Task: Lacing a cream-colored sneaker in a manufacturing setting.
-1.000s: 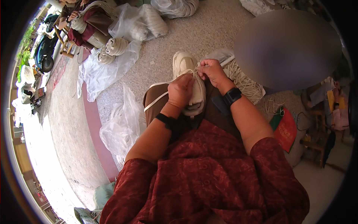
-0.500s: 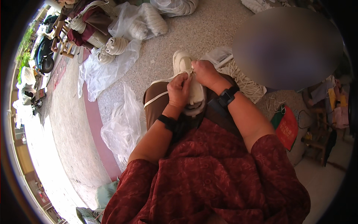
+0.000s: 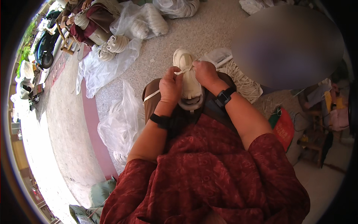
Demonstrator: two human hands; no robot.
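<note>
A cream shoe (image 3: 192, 88) lies over my lap, toe pointing away from me and its grey-lined heel opening toward me. My left hand (image 3: 170, 89) is closed at the shoe's left side, pinching a flat cream shoelace (image 3: 151, 95). A length of this lace trails from under that hand across my brown trouser leg. On the shoe's right side, my right hand (image 3: 206, 74) has its fingers bent and pressed together near the lacing, closed on a stretch of lace. The fingertips partly cover the eyelets.
Clear plastic sheeting (image 3: 120, 121) lies on the floor to my left. Coiled cream bundles (image 3: 117, 44) rest beside a seated person at the far left. A heap of cream laces (image 3: 244, 82) sits beyond my right knee. A red bag (image 3: 283, 128) and wooden stool (image 3: 313, 143) stand right.
My left hand has moved left, away from my right hand, uncovering more of the shoe's tongue and lacing. The right hand stays nearly where it was.
</note>
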